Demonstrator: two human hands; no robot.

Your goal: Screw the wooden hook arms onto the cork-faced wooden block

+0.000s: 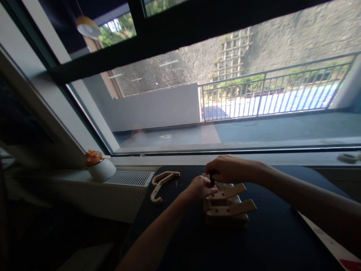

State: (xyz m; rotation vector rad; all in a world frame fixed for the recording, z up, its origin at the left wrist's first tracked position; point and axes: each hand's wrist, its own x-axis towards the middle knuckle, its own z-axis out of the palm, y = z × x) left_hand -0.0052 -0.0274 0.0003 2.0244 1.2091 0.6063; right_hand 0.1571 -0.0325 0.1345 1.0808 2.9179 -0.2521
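Observation:
My right hand (222,169) is closed around a short dark screwdriver (212,177), held upright with its lower end down by my left fingers. My left hand (200,187) is closed on the far left part of a small wooden frame (208,206), its thumb beside the tool. Two angled wooden arms with dark holes, a farther one (232,192) and a nearer one (239,208), stick out to the right from that frame. A wrapped, brownish block (242,218) lies beneath the pieces. The tool's tip is hidden by my fingers.
Two curved wooden hook pieces (159,188) lie on the left of the dark table (186,237), with several thin metal bits (175,184) beside them. A white pot (103,171) stands on the ledge. A tape roll (347,158) rests on the sill; a flat sheet (318,233) lies right.

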